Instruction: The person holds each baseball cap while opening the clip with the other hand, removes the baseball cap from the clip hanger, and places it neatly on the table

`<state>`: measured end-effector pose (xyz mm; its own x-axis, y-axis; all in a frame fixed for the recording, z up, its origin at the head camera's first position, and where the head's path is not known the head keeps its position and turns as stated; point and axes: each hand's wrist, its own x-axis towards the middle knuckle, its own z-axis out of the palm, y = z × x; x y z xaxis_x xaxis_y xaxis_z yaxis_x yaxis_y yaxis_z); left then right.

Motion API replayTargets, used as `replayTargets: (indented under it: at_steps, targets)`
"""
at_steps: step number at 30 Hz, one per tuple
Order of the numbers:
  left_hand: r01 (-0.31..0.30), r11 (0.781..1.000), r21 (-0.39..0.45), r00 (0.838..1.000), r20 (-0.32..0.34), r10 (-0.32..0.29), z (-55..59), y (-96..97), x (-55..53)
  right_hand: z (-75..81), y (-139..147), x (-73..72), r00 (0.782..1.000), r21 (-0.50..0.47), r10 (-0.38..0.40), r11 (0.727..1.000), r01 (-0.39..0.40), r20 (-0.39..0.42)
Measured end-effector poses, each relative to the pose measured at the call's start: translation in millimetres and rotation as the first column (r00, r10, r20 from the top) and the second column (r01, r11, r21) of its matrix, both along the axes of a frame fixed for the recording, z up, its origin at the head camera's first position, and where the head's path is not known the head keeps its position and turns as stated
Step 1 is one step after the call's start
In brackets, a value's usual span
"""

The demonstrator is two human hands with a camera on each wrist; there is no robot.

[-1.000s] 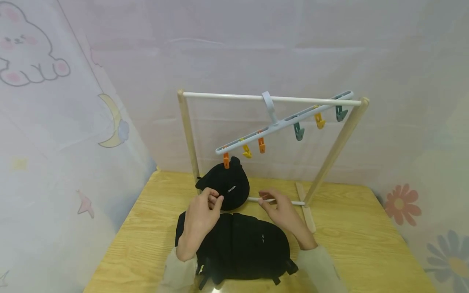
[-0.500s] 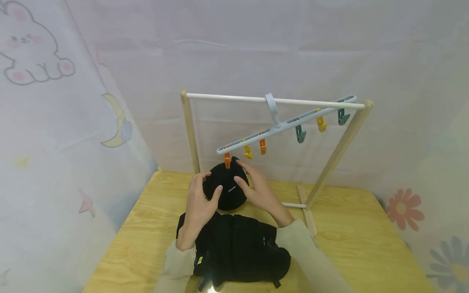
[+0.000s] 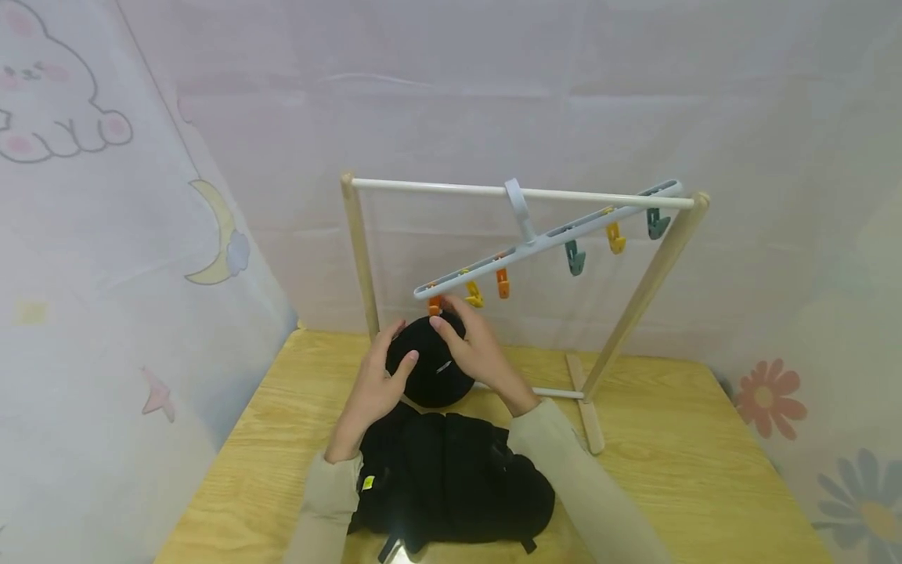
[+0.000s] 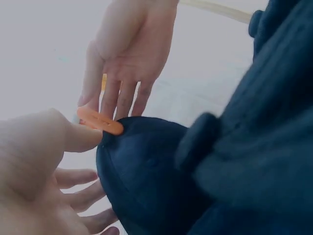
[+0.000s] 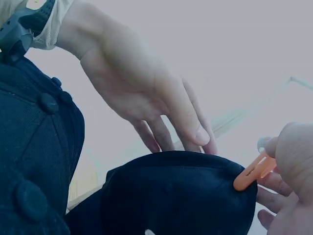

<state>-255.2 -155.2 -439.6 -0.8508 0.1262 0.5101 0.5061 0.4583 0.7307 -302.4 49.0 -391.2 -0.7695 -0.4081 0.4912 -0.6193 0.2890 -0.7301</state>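
A black cap (image 3: pixel 420 372) with a small white mark hangs by its edge from the orange clip (image 5: pixel 249 175) at the near end of a pale blue hanger (image 3: pixel 486 265). My right hand (image 3: pixel 482 352) is at that clip, thumb and index finger pinching its upper end, the other fingers stretched out. At the cap's left side is my left hand (image 3: pixel 373 384), fingers spread and thumb in front; the right wrist view shows its fingertips at the cap's upper edge, apparently without a grip. More black caps (image 3: pixel 465 478) with straps lie on the table below my wrists.
The hanger's hook sits over the white bar (image 3: pixel 437 187) of a wooden-legged rack (image 3: pixel 655 282). Several orange, yellow and green clips dangle along the hanger, such as a green clip (image 3: pixel 575 258). Beneath is a wood-grain table (image 3: pixel 676 470), with patterned cloth walls (image 3: pixel 768 235) close behind.
My right hand has moved up and left from beside the rack's lower bar to the orange clip. My left hand's fingers have spread from a closed bunch. The hanging cap stays in place.
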Motion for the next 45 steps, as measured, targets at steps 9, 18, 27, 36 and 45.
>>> replayTargets:
  at_steps: [9, 18, 27, 36, 45]
  targets:
    - [0.017, 1.0, 0.01, 1.0, 0.024, -0.017, 6.7, -0.4, -11.5, 4.3, -7.9, -3.9, 0.999, -0.12, 0.044, 0.992, -0.041, 0.018]
    - [0.036, 0.999, -0.014, 0.997, 0.069, -0.035, 12.3, -3.1, -22.9, 6.3, -8.9, -7.8, 0.999, -0.124, 0.012, 0.992, -0.008, 0.031]
    - [0.071, 0.997, 0.02, 0.987, 0.14, -0.073, 9.6, -7.2, -34.8, 4.1, -12.1, -10.7, 0.997, -0.13, -0.053, 0.99, 0.059, 0.049]
    - [0.127, 0.981, 0.147, 0.961, 0.226, -0.158, 9.8, -12.0, -44.5, 7.4, -16.2, -15.4, 0.995, -0.145, -0.097, 0.984, 0.101, 0.037]
    - [0.13, 0.974, 0.183, 0.956, 0.238, -0.172, 12.3, -16.4, -47.9, 11.1, -22.6, -18.2, 0.991, -0.196, -0.123, 0.972, 0.131, 0.054]
